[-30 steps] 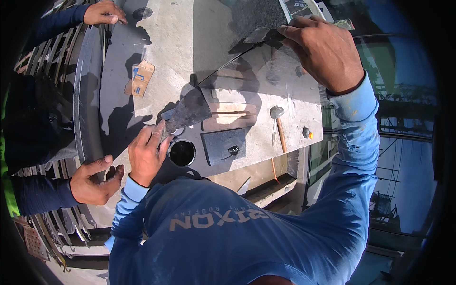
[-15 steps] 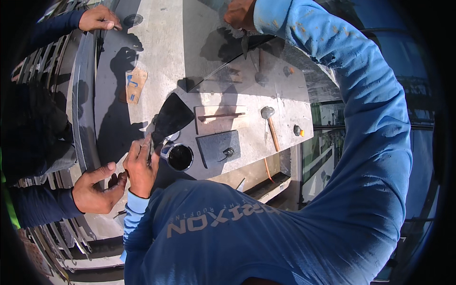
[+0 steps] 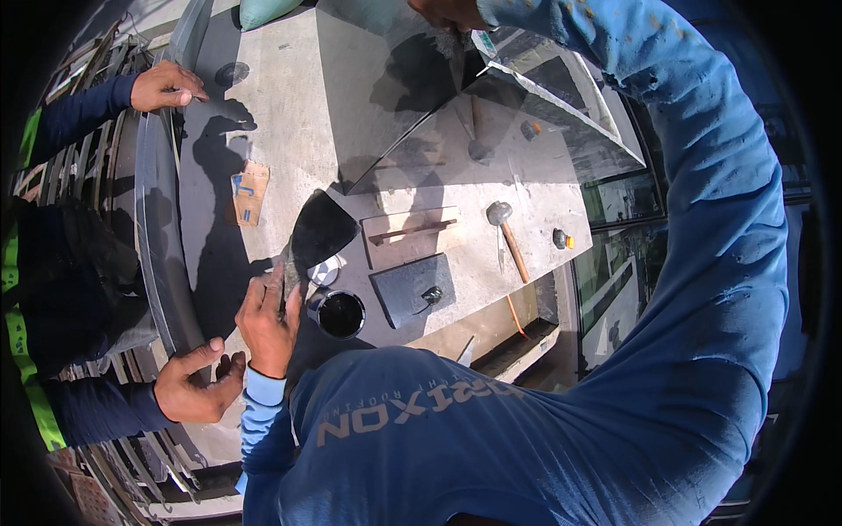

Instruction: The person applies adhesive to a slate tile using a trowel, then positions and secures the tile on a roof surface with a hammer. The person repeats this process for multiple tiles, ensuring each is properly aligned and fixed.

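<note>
My left hand (image 3: 267,329) is closed around the handle of a wide putty knife (image 3: 324,230), its fan-shaped blade black. Just right of that hand stands an open can (image 3: 338,314) with black paste inside, beside a white lid or dish (image 3: 324,270). At the top edge, partly cut off, my right hand (image 3: 445,12) is curled at a large dark slab (image 3: 377,96). Something like a narrow pointed blade (image 3: 457,61) shows below its fingers; its handle is hidden. A notched wooden float (image 3: 410,237) and a grey block (image 3: 412,291) with a small black lump lie nearby.
A rubber mallet (image 3: 510,241), a small black-and-orange item (image 3: 562,238) and marked cardboard (image 3: 250,195) lie on the pale worktop (image 3: 289,114). A co-worker's hands (image 3: 167,86) are at the left, one close to my left hand. Metal edging (image 3: 153,237) and dark windows flank the worktop.
The view has shifted, so the worktop items appear slightly lower and to the right. My right hand is higher in view, and more of the slab's right side shows. My left hand keeps the putty knife.
</note>
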The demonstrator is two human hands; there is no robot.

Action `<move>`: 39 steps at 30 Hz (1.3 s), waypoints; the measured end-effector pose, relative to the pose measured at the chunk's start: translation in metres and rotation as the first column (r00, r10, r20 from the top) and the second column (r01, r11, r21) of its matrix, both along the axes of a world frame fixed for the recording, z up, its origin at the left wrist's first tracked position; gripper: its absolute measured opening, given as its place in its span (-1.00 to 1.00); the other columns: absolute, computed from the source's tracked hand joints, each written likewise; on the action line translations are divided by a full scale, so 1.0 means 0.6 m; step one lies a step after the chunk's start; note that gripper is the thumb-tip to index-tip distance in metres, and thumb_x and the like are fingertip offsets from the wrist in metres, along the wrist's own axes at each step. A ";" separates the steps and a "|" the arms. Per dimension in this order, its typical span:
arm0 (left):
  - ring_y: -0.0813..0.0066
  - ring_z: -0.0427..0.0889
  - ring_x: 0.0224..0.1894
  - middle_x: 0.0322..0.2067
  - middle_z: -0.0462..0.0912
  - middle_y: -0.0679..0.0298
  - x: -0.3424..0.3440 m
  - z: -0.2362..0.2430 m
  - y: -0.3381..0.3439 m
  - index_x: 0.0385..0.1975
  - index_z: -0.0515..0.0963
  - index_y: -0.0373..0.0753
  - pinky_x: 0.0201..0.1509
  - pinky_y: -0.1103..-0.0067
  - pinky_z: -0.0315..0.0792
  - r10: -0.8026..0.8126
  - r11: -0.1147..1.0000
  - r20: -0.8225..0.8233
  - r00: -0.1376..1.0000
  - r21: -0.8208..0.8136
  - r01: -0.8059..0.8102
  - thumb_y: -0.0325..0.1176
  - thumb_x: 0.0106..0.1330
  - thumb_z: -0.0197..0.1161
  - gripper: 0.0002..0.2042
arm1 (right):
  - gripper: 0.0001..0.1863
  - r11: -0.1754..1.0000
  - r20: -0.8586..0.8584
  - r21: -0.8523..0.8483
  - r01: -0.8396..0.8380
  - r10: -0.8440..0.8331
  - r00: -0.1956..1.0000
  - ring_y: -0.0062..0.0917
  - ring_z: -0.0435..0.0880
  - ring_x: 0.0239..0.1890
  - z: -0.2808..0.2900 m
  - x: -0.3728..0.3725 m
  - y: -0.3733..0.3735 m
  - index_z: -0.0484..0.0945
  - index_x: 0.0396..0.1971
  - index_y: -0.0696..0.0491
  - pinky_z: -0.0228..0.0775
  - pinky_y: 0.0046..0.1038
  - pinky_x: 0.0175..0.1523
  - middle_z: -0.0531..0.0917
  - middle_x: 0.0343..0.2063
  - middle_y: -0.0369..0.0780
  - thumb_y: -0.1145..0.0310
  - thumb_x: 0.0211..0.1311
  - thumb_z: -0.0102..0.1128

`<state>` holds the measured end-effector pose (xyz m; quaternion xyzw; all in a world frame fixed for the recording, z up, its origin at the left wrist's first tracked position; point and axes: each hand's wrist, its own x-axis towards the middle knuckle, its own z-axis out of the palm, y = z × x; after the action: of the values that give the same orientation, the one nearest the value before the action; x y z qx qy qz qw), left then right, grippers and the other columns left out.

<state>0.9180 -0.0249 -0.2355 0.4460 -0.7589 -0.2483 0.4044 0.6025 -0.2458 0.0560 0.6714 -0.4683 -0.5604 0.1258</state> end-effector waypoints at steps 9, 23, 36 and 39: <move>0.11 0.68 -0.33 -0.31 0.61 0.10 -0.004 0.002 0.001 0.00 0.65 -0.35 -0.27 0.35 0.55 -0.006 0.999 0.036 0.999 -0.050 0.008 -0.39 0.21 0.48 -0.63 | -0.71 0.915 0.090 -0.265 -0.304 0.337 0.937 -0.34 0.71 -0.25 0.139 0.021 0.121 0.72 0.01 -0.05 0.54 -0.34 -0.26 0.72 -0.22 -0.18 0.40 0.31 0.29; 0.12 0.67 -0.33 -0.30 0.62 0.05 -0.005 0.018 0.019 -0.01 0.64 -0.40 -0.24 0.38 0.54 0.035 0.997 -0.005 0.999 -0.073 -0.036 -0.42 0.22 0.48 -0.64 | -0.56 0.208 0.603 -0.591 0.780 0.756 0.255 -0.35 0.60 -0.20 -0.246 -0.073 0.430 0.65 0.17 -0.01 0.48 -0.37 -0.10 0.57 -0.17 -0.10 0.45 0.27 0.37; 0.23 0.59 -0.40 -0.37 0.55 0.07 -0.029 0.049 0.045 0.02 0.63 -0.42 -0.31 0.43 0.47 0.037 0.998 0.034 0.999 -0.061 -0.035 -0.47 0.24 0.46 -0.64 | -0.44 0.190 0.560 -0.537 0.822 0.809 0.179 -0.31 0.70 -0.23 -0.424 -0.080 0.368 0.60 0.21 -0.20 0.58 -0.36 -0.23 0.56 -0.10 -0.14 0.52 0.19 0.41; 0.22 0.61 -0.38 -0.36 0.56 0.06 -0.019 0.040 0.047 0.02 0.63 -0.42 -0.29 0.42 0.48 0.030 0.998 0.022 0.999 -0.050 -0.029 -0.47 0.24 0.46 -0.64 | -0.43 0.268 0.708 -0.402 0.876 0.698 0.112 -0.27 0.70 -0.23 -0.467 -0.078 0.392 0.61 0.20 -0.25 0.59 -0.32 -0.21 0.55 -0.10 -0.13 0.51 0.19 0.40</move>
<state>0.9065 0.0035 -0.2115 0.4498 -0.7626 -0.2185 0.4104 0.5559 -0.0106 -0.2242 0.5475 -0.6935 0.4591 0.0924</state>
